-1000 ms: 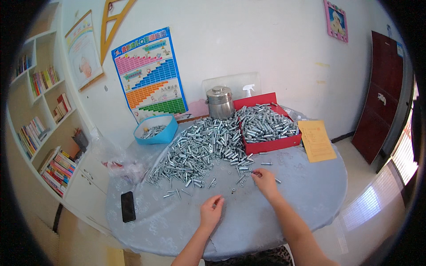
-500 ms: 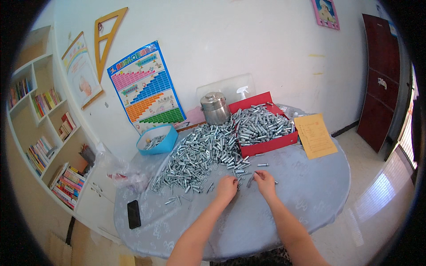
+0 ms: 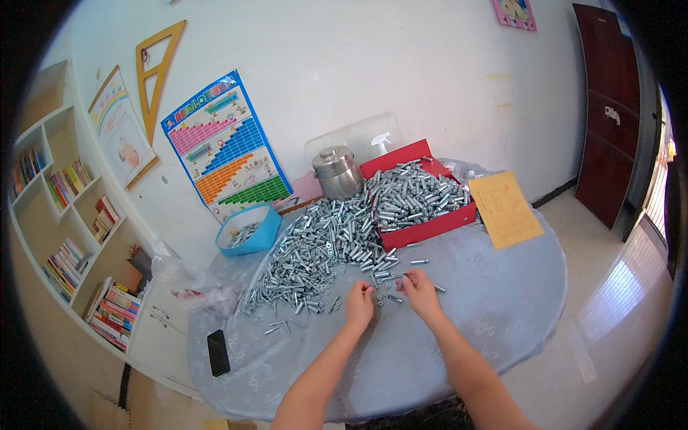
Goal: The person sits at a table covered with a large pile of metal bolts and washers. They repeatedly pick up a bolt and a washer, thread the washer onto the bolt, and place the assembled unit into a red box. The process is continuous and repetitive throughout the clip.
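Note:
Loose metal bolts with sleeves, nuts and washers form a large pile (image 3: pixel 315 254) on the cloth-covered table (image 3: pixel 494 308). My left hand (image 3: pixel 360 307) is closed in a pinch at the pile's near edge; whatever its fingertips hold is too small to make out. Just to the right, my right hand (image 3: pixel 421 295) pinches a slim metal bolt (image 3: pixel 406 279), partly hidden by the fingers. Between the hands lie a few washers and a short bolt (image 3: pixel 394 298). One more bolt (image 3: pixel 439 288) pokes out beside my right hand, resting on the cloth.
Behind the pile stand a red box (image 3: pixel 430 228) heaped with bolts and a steel pot (image 3: pixel 338 173). A blue bin (image 3: pixel 251 229) with metal parts sits at left, near a plastic bag (image 3: pixel 204 290) and a black phone (image 3: pixel 218 352). Yellow paper (image 3: pixel 505 209) lies at right.
My hands have shifted slightly up and left in the picture, as the whole view has tilted a little. The bolt in my right hand has turned from steep to flatter.

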Tool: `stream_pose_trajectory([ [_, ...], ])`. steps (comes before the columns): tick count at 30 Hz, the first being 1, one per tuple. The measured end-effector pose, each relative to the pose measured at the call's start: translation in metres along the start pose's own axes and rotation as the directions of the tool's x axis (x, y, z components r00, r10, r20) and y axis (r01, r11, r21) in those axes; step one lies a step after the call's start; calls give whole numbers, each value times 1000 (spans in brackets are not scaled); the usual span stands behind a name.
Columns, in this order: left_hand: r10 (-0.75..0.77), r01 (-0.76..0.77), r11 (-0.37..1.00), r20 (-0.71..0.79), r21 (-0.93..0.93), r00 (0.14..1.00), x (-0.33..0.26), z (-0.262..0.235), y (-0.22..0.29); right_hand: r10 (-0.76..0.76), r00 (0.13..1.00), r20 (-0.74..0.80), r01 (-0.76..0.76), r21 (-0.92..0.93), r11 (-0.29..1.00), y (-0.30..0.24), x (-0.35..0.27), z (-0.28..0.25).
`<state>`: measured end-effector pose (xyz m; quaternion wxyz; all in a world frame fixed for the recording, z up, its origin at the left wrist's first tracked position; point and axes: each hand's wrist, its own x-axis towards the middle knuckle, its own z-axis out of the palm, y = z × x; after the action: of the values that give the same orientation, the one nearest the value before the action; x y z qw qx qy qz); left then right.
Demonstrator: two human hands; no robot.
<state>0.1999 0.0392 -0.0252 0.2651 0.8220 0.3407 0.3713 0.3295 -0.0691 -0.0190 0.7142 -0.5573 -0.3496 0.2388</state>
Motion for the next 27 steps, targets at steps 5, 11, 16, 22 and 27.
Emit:
stream_pose_trajectory([
  [5, -331, 410, 650, 247, -640, 911, -17, -29, 13, 190, 973, 128, -213, 194, 958, -9, -1, 1],
  [11, -363, 440, 392, 303, -808, 881, -51, -75, 16, 119, 949, 293, -220, 339, 915, -21, -13, 15],
  [16, -418, 394, 248, 269, -885, 868, -72, -96, 7, 101, 934, 344, -208, 289, 934, -23, -25, 30],
  [22, -466, 351, 126, 256, -928, 847, -90, -100, 1, 103, 879, 466, -265, 297, 917, -15, -35, 43],
  [27, -444, 342, 44, 288, -939, 849, -99, -93, -3, 121, 851, 511, -280, 247, 928, -17, -42, 51],
])
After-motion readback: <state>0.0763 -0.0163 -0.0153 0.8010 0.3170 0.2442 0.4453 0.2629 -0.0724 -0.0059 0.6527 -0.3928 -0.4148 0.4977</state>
